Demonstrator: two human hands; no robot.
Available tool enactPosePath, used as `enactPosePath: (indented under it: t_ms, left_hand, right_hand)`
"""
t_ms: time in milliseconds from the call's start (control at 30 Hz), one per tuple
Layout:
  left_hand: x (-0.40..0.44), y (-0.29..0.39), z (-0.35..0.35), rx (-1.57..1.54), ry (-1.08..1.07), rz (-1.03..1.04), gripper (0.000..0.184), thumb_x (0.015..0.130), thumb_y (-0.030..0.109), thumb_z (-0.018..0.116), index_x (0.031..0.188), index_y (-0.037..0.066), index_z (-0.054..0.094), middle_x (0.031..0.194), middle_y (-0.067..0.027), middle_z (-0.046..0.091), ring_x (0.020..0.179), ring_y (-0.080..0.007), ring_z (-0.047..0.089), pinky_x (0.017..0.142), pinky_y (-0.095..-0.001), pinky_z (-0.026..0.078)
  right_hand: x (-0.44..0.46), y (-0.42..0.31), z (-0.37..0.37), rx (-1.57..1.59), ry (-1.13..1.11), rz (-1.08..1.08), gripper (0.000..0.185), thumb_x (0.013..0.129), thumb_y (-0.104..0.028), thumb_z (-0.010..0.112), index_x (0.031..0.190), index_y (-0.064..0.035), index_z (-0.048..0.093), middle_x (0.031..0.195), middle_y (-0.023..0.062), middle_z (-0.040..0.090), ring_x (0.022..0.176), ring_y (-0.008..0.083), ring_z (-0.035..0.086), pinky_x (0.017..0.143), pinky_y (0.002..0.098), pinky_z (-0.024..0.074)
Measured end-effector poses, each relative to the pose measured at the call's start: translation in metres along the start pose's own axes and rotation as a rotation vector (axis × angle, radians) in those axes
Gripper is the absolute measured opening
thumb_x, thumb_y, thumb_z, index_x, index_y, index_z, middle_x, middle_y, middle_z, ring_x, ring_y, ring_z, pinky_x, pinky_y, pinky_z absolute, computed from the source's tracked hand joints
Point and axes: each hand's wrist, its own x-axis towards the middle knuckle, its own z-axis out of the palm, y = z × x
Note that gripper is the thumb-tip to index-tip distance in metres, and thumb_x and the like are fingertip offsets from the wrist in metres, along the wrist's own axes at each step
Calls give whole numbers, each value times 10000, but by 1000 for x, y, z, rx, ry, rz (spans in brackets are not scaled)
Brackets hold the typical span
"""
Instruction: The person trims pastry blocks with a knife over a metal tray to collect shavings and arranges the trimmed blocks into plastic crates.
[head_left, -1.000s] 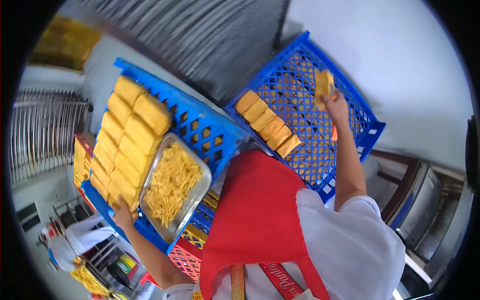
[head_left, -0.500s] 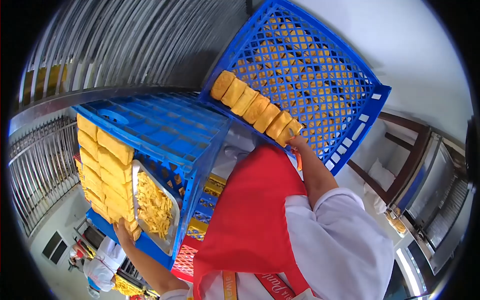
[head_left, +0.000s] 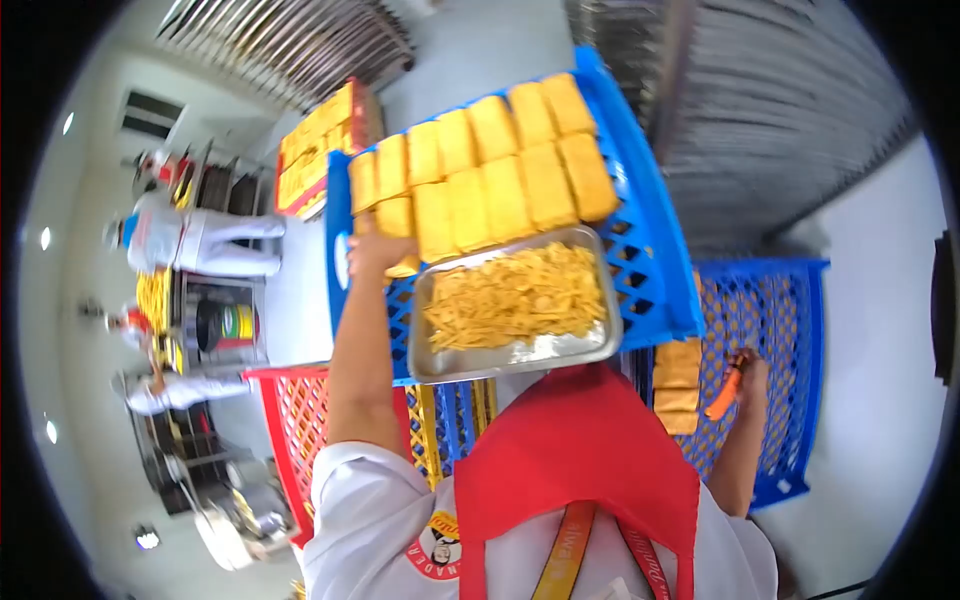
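My left hand [head_left: 382, 248] is closed around a yellow bread loaf [head_left: 396, 215] at the left end of the near row in the upper blue crate [head_left: 645, 310]. Two rows of rectangular loaves stand side by side there. In front of them is a metal tray [head_left: 515, 365] of thin yellow bread trimmings [head_left: 510, 300]. My right hand [head_left: 747, 372], lower at the right, grips an orange-handled tool [head_left: 724, 396]; its working end cannot be made out. That hand is over the other blue crate [head_left: 800, 380], beside a short line of loaves [head_left: 677, 375].
A red crate [head_left: 295, 400] stands at the lower left, with yellow crate slats [head_left: 430, 430] beside it. Beyond the upper crate is a red box of loaves [head_left: 320, 150]. Metal racks [head_left: 780, 120] rise at the upper right. Co-workers [head_left: 200, 235] stand at the far left.
My view has swung left toward the upper crate and tray. My left hand stays at the end loaf. My right hand has come off the loaf row, still with the orange-handled tool.
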Motion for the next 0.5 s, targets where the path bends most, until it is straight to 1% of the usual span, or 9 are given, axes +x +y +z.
enactPosePath:
  t_ms: [67,100,167,233,300,400,433,467,500]
  left_hand:
    - [-39,9,-28,90,10,19,1256,579,444,806,1578,310,57,1517,-268,282,1350,-458,382,1045,-570,368]
    - [-53,9,-38,150,74,26,1263,571,499,796,1577,310,56,1510,-235,275,1323,-411,408,1011,-548,383]
    - [-74,-6,-54,31,293,141,1255,563,409,817,1575,271,89,1456,-261,321,1295,-430,421,1018,-563,374]
    - [-94,-35,-58,-255,603,428,1281,503,247,830,1561,138,117,1381,-293,386,1216,-485,446,1015,-566,388]
    - [-108,-59,-60,-558,652,902,1367,442,177,838,1520,-55,29,1388,-325,355,1241,-509,392,1089,-534,331]
    - [-136,-70,-32,-629,520,1120,1421,441,192,854,1519,-61,-37,1400,-315,337,1261,-490,372,1113,-513,289]
    - [-138,-70,-15,-706,460,1190,1433,443,198,858,1517,-66,-54,1399,-308,337,1262,-482,368,1116,-507,278]
    - [-142,-69,-3,-722,447,1233,1463,448,231,887,1512,-79,-68,1399,-297,337,1254,-464,372,1115,-499,271]
    - [-148,-68,2,-726,439,1243,1463,448,231,887,1512,-79,-68,1399,-297,337,1254,-464,372,1115,-499,271]
  right_hand:
    - [-25,-58,38,-214,-3,-381,120,922,-212,527,909,-97,562,686,23,540,537,153,514,495,301,446]
    - [-39,-84,59,-300,2,-547,177,962,-255,514,915,-94,570,683,9,528,542,127,497,493,276,429]
    - [-80,-132,111,-390,-16,-739,236,1002,-299,501,922,-91,578,679,-5,516,546,100,480,492,252,412]
    - [-139,-161,177,-509,-35,-1037,308,1022,-364,496,899,-98,591,672,-29,486,554,70,441,503,240,388]
    - [-181,-168,230,-633,-181,-1028,329,1022,-373,496,881,-92,592,664,-34,478,560,70,437,507,245,384]
    - [-235,-142,304,-1017,-546,-1023,408,1020,-396,494,826,-48,582,638,-13,492,596,81,474,525,286,397]
    - [-246,-126,327,-1059,-661,-1069,415,1012,-386,510,820,-26,580,626,62,541,564,174,516,535,339,418]
    - [-256,-116,345,-1162,-734,-1180,411,1001,-375,519,818,-14,589,657,163,594,597,327,577,569,414,444]
    - [-262,-108,360,-1177,-791,-1257,416,998,-382,510,813,-19,598,681,188,603,636,375,582,587,444,451]
